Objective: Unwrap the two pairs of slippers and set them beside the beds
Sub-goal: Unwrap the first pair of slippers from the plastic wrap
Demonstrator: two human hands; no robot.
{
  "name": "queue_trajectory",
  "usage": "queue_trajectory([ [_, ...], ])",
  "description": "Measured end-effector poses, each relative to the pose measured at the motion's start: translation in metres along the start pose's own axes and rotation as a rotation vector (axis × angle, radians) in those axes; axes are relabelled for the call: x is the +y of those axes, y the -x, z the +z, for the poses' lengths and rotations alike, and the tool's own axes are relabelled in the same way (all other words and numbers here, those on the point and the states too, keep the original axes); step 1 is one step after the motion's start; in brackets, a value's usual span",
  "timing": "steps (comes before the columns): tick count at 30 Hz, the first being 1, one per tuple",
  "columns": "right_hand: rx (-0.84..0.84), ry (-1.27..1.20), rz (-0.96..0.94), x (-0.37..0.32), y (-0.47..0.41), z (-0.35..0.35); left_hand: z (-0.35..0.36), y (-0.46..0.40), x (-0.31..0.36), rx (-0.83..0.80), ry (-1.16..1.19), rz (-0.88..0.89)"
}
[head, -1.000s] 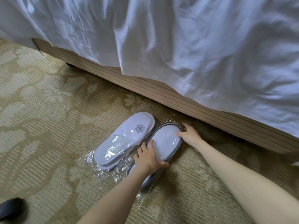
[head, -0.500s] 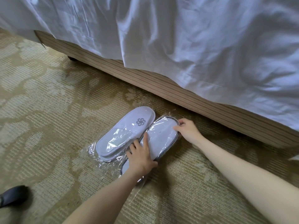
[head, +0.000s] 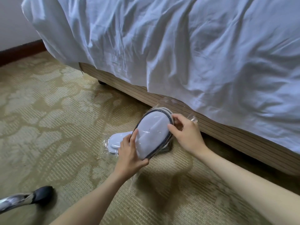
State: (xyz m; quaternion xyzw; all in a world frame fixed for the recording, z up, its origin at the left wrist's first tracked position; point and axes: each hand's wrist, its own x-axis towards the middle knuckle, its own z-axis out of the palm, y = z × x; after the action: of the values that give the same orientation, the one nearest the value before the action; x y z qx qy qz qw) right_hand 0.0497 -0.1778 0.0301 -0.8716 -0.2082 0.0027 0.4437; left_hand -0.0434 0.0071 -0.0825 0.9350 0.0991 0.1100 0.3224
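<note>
Patterned beige-gold carpet [head: 48,120], ribbed low pile, runs up to a bed base [head: 227,135] with fine horizontal wood-tone stripes; a wrinkled white sheet [head: 194,46] hangs over the base. Far left, bottom: chrome leg [head: 14,201] with a dark rubber foot [head: 43,193] on the carpet. Left of centre, wrapped pair [head: 119,140] lies flat on the carpet, white fabric in crinkled clear film, mostly hidden behind the left hand; its long axis can't be read. Left hand [head: 129,153] grips the lower end of the held pair [head: 153,133]: thumb under the edge, fingers curled over the upper face. Held pair is lifted off the carpet and tilted, flat face toward the camera; oval soles, white with dark rim piping, still in clear film. Long axis runs lower-left to upper-right, upper end pointing at the bed base, close to it. Right hand [head: 186,135] is at that upper end, thumb and fingers pinching the film at the rim. Loose film [head: 193,119] sticks out behind the right hand, against the base.
</note>
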Motion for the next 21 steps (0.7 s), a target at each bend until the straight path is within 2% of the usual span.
queue_trajectory([
  [4,0.181,0.059,-0.234,-0.035,-0.007,-0.012,-0.025,-0.017,0.005,0.165,0.017,0.089],
  [8,0.377,0.197,-0.372,-0.054,-0.024,-0.024,-0.051,-0.034,0.013,0.288,0.025,0.109],
  [12,0.524,0.357,-0.466,-0.062,-0.037,-0.042,-0.072,-0.039,0.007,0.305,-0.035,0.196],
  [14,0.5,0.35,-0.572,-0.064,-0.038,-0.046,-0.08,-0.038,0.002,0.28,-0.083,0.254],
  [17,0.333,0.292,-0.686,-0.065,-0.035,-0.042,-0.085,-0.035,-0.005,0.278,-0.152,0.314],
  [19,0.21,0.253,-0.654,-0.064,-0.032,-0.035,-0.086,-0.033,-0.008,0.274,-0.184,0.303],
  [21,0.107,0.192,-0.525,-0.061,-0.031,-0.029,-0.085,-0.03,-0.013,0.268,-0.2,0.283],
])
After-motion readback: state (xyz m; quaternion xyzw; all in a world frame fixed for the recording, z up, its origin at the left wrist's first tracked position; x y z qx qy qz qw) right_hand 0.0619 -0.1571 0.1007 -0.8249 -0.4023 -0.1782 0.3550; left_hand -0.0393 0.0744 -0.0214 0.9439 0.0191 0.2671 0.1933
